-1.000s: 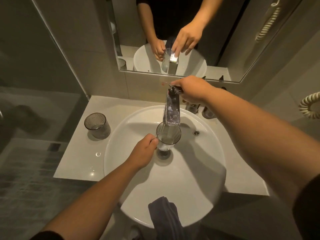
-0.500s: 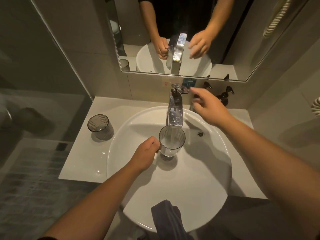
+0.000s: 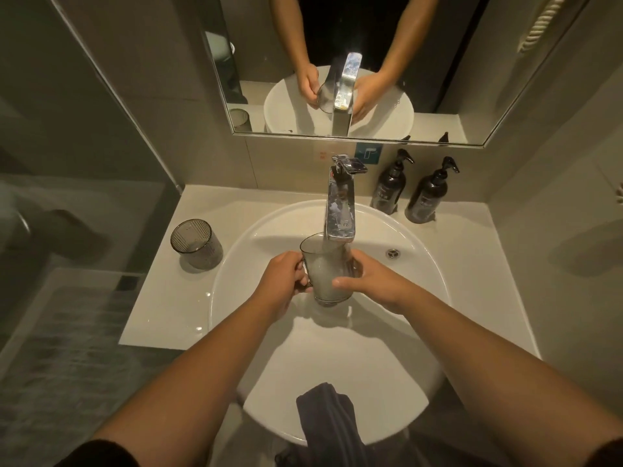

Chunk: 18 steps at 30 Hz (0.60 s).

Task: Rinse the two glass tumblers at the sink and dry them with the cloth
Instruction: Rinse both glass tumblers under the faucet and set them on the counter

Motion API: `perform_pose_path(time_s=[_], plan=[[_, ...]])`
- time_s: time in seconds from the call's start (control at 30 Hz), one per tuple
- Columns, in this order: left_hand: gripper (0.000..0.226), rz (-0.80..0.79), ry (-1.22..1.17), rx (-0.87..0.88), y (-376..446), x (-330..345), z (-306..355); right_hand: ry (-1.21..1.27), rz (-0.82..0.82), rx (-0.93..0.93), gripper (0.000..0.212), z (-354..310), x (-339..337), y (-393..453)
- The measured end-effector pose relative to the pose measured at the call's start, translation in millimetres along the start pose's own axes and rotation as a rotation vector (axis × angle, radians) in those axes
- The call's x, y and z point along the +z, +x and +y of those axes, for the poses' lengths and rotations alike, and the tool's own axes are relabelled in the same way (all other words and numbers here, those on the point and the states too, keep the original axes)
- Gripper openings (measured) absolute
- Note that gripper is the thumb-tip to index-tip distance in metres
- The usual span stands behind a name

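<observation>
Standing at centre frame, a glass tumbler [image 3: 325, 269] is held beneath the spout of the chrome tap [image 3: 340, 210], over the white round sink [image 3: 421, 298]; its contents look cloudy with water. The left hand [image 3: 281, 284] grips the tumbler's left side, fingers curled round the glass. The right hand [image 3: 374, 281] holds the right side, thumb laid across the near face and fingers wrapped behind. The second tumbler [image 3: 197, 242] stands upright on the pale worktop [image 3: 161, 311] at left of centre, just beside the sink rim and well apart from both hands. A dark cloth [image 3: 328, 419] is draped over the sink's near rim at lower centre. Two dark pump bottles [image 3: 408, 190] stand on the worktop at upper right, behind the sink. A mirror [image 3: 455, 79] across the top of the frame reflects the hands and tap.
</observation>
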State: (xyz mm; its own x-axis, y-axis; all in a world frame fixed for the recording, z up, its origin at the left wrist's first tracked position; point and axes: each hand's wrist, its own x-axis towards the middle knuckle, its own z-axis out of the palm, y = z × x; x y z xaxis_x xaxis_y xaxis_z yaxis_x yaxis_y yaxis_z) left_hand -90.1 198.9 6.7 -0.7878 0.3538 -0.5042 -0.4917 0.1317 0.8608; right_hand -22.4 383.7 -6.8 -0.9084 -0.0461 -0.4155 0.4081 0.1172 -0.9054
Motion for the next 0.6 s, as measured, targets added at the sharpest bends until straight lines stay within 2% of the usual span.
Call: perform_pose_path(time_s=[0.07,0.13,0.2,0.33,0.47,0.6], plan=[[0.032,-0.014,-0.048,-0.075,2.0,-1.1,3.5,0.036,0.022,0.025,0.062,1.4,1.4,1.6],[0.033,-0.045,-0.074,-0.129,3.6,-2.5,5.7,0.078,0.027,0.060,0.071,4.5,2.3,3.0],[0.034,-0.057,-0.070,-0.142,5.3,-2.1,5.7,0.117,0.016,0.074,0.078,7.6,2.6,3.6],[0.032,-0.043,-0.055,-0.126,6.4,1.7,2.0,0.140,-0.019,0.087,0.076,8.1,3.9,3.9],[0.023,0.051,0.035,-0.092,10.9,3.9,-3.6,0.125,-0.020,0.095,0.065,7.4,6.1,4.1],[0.031,0.190,0.245,-0.041,9.5,7.1,-8.1,0.064,0.132,0.127,0.081,8.9,11.6,5.6]])
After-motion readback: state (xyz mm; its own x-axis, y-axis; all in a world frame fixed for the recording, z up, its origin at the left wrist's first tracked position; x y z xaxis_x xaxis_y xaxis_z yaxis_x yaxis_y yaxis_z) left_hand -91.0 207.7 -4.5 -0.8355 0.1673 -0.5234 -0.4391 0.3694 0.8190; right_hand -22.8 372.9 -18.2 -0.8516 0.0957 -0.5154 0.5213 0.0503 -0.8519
